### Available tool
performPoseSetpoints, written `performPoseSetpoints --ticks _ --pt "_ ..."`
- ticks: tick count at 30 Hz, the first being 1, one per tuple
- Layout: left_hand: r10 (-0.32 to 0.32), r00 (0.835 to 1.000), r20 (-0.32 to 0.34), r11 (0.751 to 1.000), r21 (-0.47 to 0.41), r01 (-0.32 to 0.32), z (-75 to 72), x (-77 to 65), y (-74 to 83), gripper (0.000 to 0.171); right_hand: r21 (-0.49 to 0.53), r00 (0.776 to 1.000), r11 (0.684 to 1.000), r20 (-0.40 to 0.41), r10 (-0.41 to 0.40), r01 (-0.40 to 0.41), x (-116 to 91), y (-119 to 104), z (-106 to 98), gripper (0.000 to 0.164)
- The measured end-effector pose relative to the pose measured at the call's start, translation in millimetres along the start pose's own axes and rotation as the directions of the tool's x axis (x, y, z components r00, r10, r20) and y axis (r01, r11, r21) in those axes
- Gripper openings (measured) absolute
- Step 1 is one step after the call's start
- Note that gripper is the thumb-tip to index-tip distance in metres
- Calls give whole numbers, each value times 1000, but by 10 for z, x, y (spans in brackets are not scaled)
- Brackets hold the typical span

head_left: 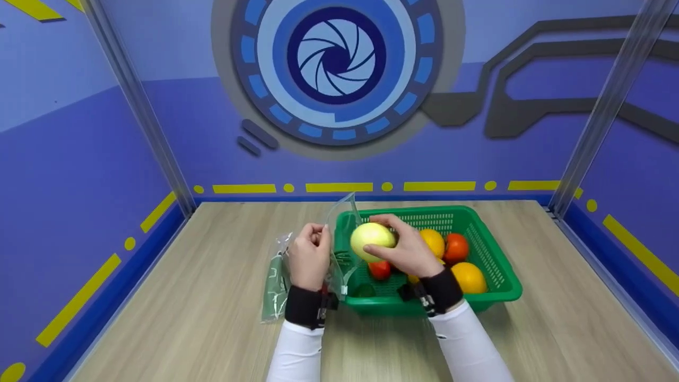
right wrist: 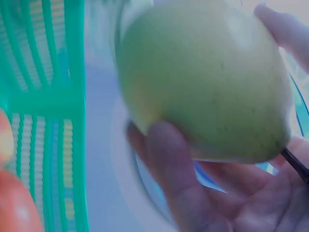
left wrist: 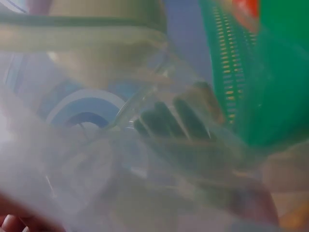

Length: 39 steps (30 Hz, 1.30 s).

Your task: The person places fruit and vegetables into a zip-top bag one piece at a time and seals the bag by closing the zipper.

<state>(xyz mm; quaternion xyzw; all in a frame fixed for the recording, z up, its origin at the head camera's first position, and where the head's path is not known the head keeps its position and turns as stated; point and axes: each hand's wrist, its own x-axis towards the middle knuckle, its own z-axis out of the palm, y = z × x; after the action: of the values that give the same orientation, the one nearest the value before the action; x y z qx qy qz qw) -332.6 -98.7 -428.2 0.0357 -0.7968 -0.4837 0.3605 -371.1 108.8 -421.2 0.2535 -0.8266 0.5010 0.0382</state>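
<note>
My right hand (head_left: 411,252) holds a pale yellow-green pear (head_left: 372,239) above the green basket, fingers and thumb spread around its sides. In the right wrist view the pear (right wrist: 207,82) looks large, its dark stem pointing toward the palm. To the left, my left hand (head_left: 310,260) pinches the edge of a clear plastic zip bag (head_left: 339,212), which hangs upright over the basket's left end. The pear is right by the bag's mouth, overlapping its edge in the head view. Cloudy plastic of the bag (left wrist: 87,174) covers most of the left wrist view.
A green basket (head_left: 501,293) stands on the wooden table (head_left: 212,329), holding several oranges (head_left: 469,277) and red tomatoes (head_left: 456,248). Left of it lies a flat clear package (head_left: 275,292) with green in it. Blue panels (head_left: 175,111) enclose the back and sides.
</note>
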Motion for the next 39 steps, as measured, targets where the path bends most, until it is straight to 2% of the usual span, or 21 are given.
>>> performPoseSetpoints --ticks 6,10,15,19,22,26,29,31,33,36,39 --pt "-31 999 31 1000 -3 31 0 -18 -7 13 189 999 981 -27 -35 40 -3 -78 293 60" --pt "-27 999 19 1000 12 27 -14 -23 -6 14 225 999 974 1 -33 32 -7 -116 402 61" --pt "-7 1000 -9 1000 16 8 -31 -18 2 13 190 998 981 32 -55 48 -12 -147 481 64" --pt "3 1000 -30 1000 -8 -3 -42 -13 12 13 136 992 987 75 -100 90 -19 -141 541 72" --pt "14 999 -40 1000 -25 -15 -48 -7 22 12 98 990 990 92 -106 97 -20 -132 601 76" --pt "27 999 -30 999 -41 -28 -45 -10 34 13 46 996 996 48 -80 78 -21 -122 704 75" --pt "27 999 -25 999 -44 -28 -38 -18 43 13 122 997 990 24 -72 69 -26 -117 758 71" --pt "31 999 -30 999 -44 -32 -36 -19 46 12 201 995 977 56 -87 75 -28 -115 773 72" --pt "38 999 -37 998 -51 -40 -36 -17 52 12 250 986 965 122 -115 81 -27 -113 775 73" --pt "52 998 -43 997 -61 -55 -41 -13 53 12 208 965 972 212 -153 109 -21 -108 768 72" --pt "58 997 -44 996 -67 -61 -45 -9 47 12 133 955 981 242 -172 143 -15 -105 757 65"
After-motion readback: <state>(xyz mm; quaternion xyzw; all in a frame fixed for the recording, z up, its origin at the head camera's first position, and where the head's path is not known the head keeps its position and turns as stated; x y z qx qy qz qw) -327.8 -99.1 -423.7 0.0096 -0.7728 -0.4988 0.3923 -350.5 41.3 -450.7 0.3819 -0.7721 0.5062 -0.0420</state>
